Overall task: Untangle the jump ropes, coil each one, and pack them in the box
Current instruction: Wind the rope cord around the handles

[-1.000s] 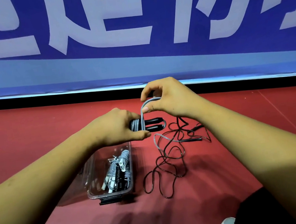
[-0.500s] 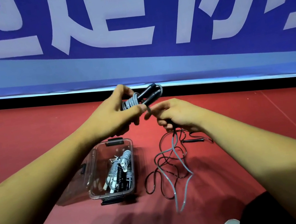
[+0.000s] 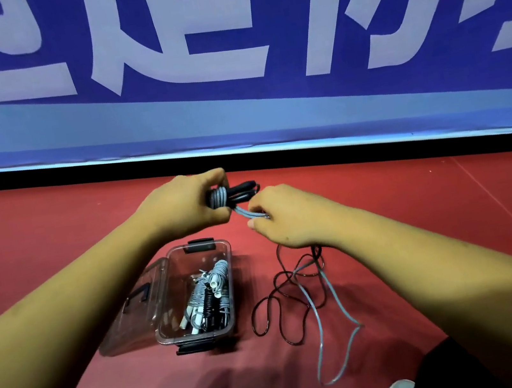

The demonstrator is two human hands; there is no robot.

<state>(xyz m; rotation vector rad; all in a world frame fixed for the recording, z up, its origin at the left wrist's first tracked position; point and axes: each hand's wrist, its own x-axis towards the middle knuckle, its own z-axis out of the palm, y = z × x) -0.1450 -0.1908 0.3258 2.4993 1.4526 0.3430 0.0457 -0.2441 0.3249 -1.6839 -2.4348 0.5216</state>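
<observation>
Red floor (image 3: pixel 419 218) under you, blue banner (image 3: pixel 235 113) behind. Your left hand (image 3: pixel 182 205) grips black handles (image 3: pixel 242 190) wound with grey rope (image 3: pixel 219 197), near far end of clear box (image 3: pixel 203 335). Your right hand (image 3: pixel 288 215) pinches grey strands just beside handles; slack trails onto floor right of box, crossing dark rope (image 3: pixel 266 313). Coiled ropes (image 3: pixel 210 295) lie inside box.

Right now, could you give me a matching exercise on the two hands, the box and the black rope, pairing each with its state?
1 left hand
2 right hand
3 box
4 black rope

A lies loose on the floor
B grips the grey coil
C open, ropes inside
D pinches the grey cord

Pairs: 1-B, 2-D, 3-C, 4-A
</observation>
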